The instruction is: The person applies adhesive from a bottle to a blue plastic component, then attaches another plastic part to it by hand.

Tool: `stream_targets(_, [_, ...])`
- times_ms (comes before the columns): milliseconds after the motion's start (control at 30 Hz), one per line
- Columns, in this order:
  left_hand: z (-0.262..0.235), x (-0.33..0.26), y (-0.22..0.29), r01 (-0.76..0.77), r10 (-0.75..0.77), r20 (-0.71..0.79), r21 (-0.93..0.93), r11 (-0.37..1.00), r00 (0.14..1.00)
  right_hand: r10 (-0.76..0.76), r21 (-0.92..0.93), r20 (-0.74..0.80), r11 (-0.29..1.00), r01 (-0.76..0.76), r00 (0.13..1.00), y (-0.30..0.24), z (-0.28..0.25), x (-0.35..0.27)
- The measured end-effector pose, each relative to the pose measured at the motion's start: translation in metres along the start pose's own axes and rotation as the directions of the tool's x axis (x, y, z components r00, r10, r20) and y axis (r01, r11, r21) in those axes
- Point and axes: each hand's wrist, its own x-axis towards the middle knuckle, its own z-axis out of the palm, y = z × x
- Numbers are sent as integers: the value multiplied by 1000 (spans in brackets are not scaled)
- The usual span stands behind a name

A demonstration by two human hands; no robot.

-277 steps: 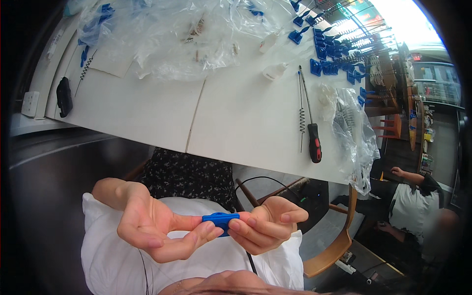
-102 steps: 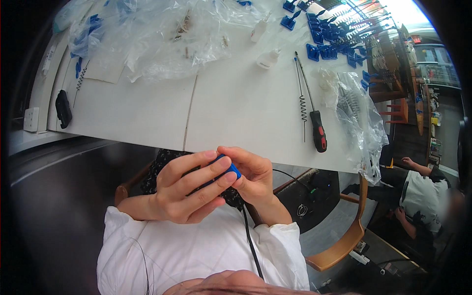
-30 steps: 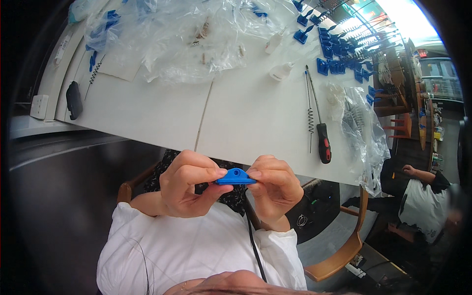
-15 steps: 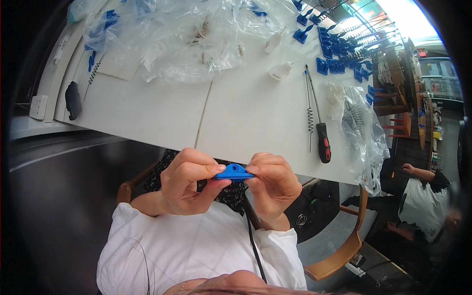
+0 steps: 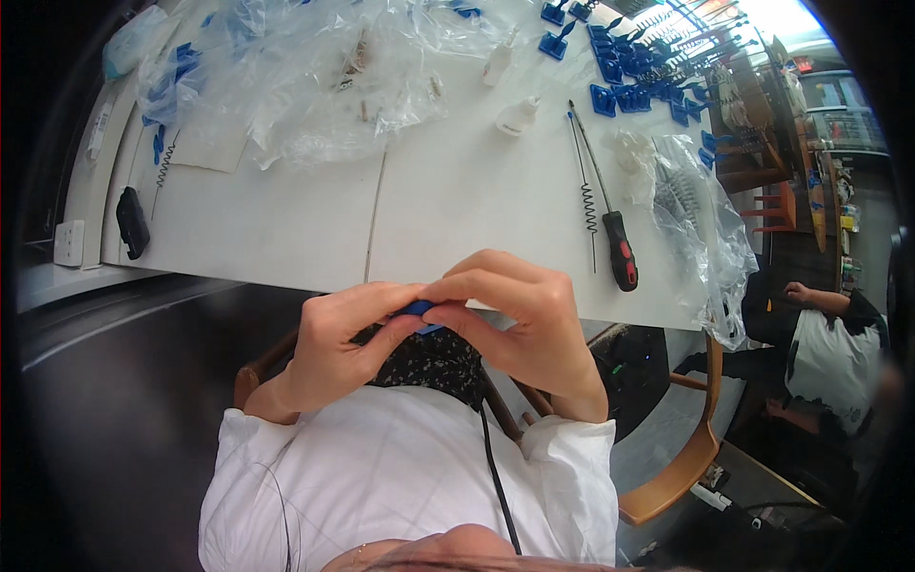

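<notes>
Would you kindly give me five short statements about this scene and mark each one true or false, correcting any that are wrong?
1. The left hand and the right hand both grip a small blue part. True.
2. The screwdriver is held in the right hand. False: the screwdriver lies on the table.
3. Two small white bottles are on the table. True.
4. A black coiled wire lies to the right of the screwdriver, beside it. False: the black coiled wire lies to its left.
5. A cluster of blue parts sits toward the far right of the table. True.
</notes>
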Motion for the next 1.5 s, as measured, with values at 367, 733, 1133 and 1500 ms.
stream_targets(367, [10,-10,2,-117,59,-208,-278,953,976,-95,77,-211,991,113,973,1,14,-13])
stream_targets(733, [9,-4,5,-183,166,-208,-68,981,964,-48,130,-250,988,83,967,1,15,-16])
stream_targets(1133, [12,-6,3,-195,175,-221,-74,978,960,-15,230,-210,971,64,978,6,15,-15])
stream_targets(1500, [10,-3,-1,-195,152,-262,-145,970,953,-8,250,-265,965,76,964,8,22,-12])
